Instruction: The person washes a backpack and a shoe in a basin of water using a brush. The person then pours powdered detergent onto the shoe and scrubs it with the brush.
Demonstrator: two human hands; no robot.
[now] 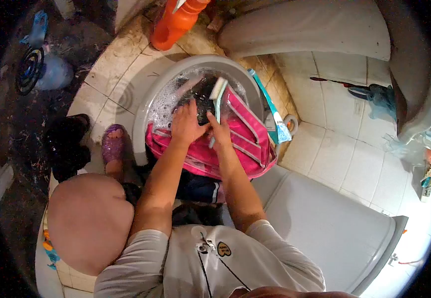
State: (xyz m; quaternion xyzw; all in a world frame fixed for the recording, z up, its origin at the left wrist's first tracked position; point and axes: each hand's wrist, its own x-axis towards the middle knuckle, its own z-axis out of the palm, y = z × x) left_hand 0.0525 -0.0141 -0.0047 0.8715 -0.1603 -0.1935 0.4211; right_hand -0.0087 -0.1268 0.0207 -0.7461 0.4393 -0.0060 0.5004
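A pink bag (247,136) with pale stripes and a wet black part (205,97) lies partly in a grey basin (143,107) of foamy water. My left hand (188,121) presses on the bag, its fingers closed over the black part. Just to the right, my right hand (219,131) grips the pale blue handle of a scrub brush (218,92). The brush's white bristles are up near the basin's middle, over the bag. What lies under the water is partly hidden by foam and my hands.
An orange bottle (173,25) stands behind the basin. A blue-and-white packet (275,116) leans at its right rim. Right of me is a grey lidded surface (329,223); at left are a foot in a purple sandal (113,144) and black shoes (66,144).
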